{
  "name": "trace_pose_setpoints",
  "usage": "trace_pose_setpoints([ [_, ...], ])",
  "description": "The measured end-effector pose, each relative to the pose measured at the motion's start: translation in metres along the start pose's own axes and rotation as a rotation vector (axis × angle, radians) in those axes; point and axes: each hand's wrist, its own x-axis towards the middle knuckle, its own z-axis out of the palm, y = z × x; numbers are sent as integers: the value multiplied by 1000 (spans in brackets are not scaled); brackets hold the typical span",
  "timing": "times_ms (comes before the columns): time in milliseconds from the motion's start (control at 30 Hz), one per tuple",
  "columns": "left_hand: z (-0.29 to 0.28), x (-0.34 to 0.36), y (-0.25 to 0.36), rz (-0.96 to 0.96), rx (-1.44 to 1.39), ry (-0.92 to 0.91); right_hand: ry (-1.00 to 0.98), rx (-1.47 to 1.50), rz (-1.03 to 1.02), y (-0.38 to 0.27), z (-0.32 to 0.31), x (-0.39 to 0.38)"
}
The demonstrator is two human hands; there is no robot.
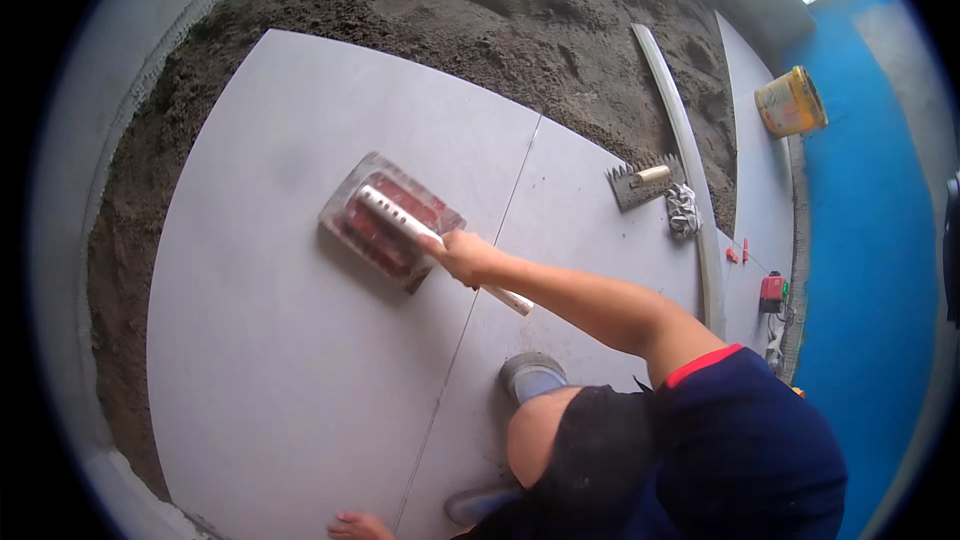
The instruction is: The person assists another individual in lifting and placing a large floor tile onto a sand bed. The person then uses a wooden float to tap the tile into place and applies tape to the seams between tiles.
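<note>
My right hand point(462, 254) is shut on the long white handle point(400, 220) of a flat tile-beating tool. The tool's clear, red-ribbed pad point(385, 222) lies flat on a large grey floor tile point(290, 340), close to the joint with the neighbouring grey tile point(570, 240). At the lower edge of the view, my left hand point(355, 525) rests on the big tile with nothing in it, only partly in view. My knee and a grey shoe point(530, 375) are on the second tile.
Rough dark sand bed point(480, 10) surrounds the tiles at the back and left. A notched trowel point(645, 183), a crumpled rag point(683, 208) and a long white straightedge point(690, 160) lie to the right. A yellow bucket point(790, 100) and a red device point(772, 290) stand by the blue wall point(870, 240).
</note>
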Motion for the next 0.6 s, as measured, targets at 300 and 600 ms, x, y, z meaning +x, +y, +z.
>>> trace_pose_setpoints([
  [300, -23, -11, -33, 290, 373, -305, 619, 483, -42, 123, -190, 97],
  [600, -5, -27, -69, 1046, 953, 353, 563, 327, 26, 142, -243, 156],
])
